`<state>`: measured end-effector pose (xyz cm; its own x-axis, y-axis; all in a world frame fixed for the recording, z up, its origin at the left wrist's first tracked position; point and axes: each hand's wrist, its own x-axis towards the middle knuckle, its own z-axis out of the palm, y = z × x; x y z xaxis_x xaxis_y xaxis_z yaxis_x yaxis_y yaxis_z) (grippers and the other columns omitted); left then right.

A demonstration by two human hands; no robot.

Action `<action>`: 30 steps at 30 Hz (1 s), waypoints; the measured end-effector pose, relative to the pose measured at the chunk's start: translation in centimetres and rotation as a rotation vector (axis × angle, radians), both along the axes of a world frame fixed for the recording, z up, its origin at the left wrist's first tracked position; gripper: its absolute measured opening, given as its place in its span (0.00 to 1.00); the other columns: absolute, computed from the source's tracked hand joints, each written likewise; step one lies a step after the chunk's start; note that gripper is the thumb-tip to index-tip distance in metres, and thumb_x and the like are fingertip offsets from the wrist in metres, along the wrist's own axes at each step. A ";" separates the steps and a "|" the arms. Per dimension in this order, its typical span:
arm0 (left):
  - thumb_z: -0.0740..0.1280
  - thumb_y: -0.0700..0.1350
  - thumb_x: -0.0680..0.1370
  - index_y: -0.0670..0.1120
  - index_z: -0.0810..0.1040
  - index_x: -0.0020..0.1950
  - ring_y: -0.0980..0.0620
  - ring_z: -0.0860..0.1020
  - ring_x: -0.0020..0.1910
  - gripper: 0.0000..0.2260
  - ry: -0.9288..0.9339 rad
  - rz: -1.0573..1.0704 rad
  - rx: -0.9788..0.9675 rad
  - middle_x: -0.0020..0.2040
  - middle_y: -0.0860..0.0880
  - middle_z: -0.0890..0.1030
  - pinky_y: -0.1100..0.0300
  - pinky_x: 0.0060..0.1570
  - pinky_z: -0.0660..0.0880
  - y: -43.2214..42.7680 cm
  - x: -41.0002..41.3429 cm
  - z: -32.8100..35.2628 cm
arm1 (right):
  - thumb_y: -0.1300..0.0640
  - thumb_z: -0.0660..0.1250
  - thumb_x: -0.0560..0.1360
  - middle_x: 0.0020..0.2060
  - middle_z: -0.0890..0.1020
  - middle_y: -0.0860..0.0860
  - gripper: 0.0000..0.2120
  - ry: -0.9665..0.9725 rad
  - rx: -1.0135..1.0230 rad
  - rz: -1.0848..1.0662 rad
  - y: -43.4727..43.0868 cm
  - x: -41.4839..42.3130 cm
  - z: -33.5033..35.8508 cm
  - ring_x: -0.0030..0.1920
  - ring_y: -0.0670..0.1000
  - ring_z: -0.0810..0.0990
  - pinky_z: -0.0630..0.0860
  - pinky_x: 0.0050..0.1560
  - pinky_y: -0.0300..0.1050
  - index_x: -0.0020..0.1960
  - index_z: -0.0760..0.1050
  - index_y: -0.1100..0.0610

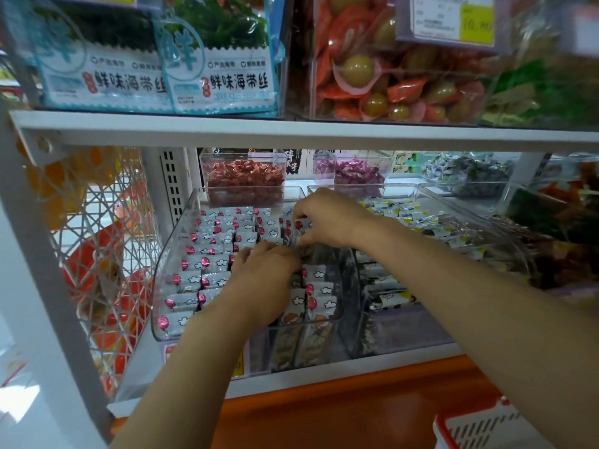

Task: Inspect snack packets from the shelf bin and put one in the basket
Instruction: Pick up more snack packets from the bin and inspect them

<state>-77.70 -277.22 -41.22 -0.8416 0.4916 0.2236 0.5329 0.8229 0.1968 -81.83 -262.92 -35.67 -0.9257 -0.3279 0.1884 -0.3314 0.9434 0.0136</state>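
The basket (476, 429) sits below a clear bin (170, 254) holding snack packets (214, 236).

White snack packets (207, 264), printed with pink balloons and clouds, are lying in overlapping rows inside the clear shelf bin (168, 254). The basket (479, 429), red-rimmed with white lattice walls, is sitting at five o'clock from the bin, well apart

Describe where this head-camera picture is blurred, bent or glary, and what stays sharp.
Head view: motion blur smears the top right corner by the price label; wide-angle distortion bends the white shelf post at left; glare streaks the rim of the right clear bin; print on the seaweed packs reads sharp; left hand and right hand look soft.
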 end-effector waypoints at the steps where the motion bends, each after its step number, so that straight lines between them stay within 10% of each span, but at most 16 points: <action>1: 0.54 0.28 0.71 0.48 0.70 0.68 0.47 0.59 0.69 0.29 0.002 0.003 0.030 0.70 0.51 0.68 0.45 0.71 0.53 0.0 0.0 0.1 | 0.49 0.72 0.71 0.59 0.77 0.56 0.24 0.007 0.006 0.008 0.0 0.0 0.1 0.58 0.57 0.74 0.71 0.52 0.46 0.64 0.73 0.58; 8: 0.55 0.26 0.70 0.49 0.73 0.67 0.46 0.62 0.71 0.31 -0.080 -0.076 0.181 0.70 0.50 0.70 0.46 0.69 0.58 -0.6 -0.8 0.0 | 0.53 0.65 0.76 0.38 0.73 0.49 0.07 -0.129 0.169 0.063 0.0 -0.2 0.5 0.50 0.54 0.74 0.69 0.41 0.44 0.44 0.78 0.56; 13: 0.55 0.24 0.68 0.47 0.81 0.56 0.42 0.69 0.66 0.27 -0.075 0.055 0.372 0.64 0.43 0.75 0.47 0.65 0.67 -2.0 -1.5 1.0 | 0.64 0.54 0.77 0.55 0.76 0.55 0.17 -0.286 0.302 0.003 -0.7 -0.7 0.8 0.43 0.50 0.73 0.69 0.35 0.42 0.61 0.75 0.58; 18: 0.55 0.26 0.71 0.47 0.79 0.59 0.42 0.66 0.68 0.25 -0.052 0.175 0.393 0.66 0.43 0.73 0.47 0.62 0.70 -2.9 -1.1 1.4 | 0.67 0.60 0.75 0.57 0.81 0.56 0.14 -0.148 0.025 0.025 -0.4 -1.8 1.5 0.55 0.55 0.78 0.75 0.58 0.51 0.55 0.80 0.60; 30: 0.56 0.33 0.77 0.46 0.78 0.61 0.42 0.65 0.68 0.18 -0.079 0.172 0.358 0.67 0.46 0.74 0.48 0.65 0.66 -3.0 -0.4 1.7 | 0.64 0.62 0.75 0.51 0.79 0.56 0.05 0.006 0.172 -0.088 -2.0 -4.6 -1.0 0.54 0.57 0.76 0.71 0.52 0.49 0.46 0.75 0.57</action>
<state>-78.13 -280.23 -39.48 -0.9264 0.2448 0.2862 0.3650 0.7709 0.5220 -86.40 -264.91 -36.65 -0.9512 -0.2738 0.1419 -0.2474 0.9523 0.1789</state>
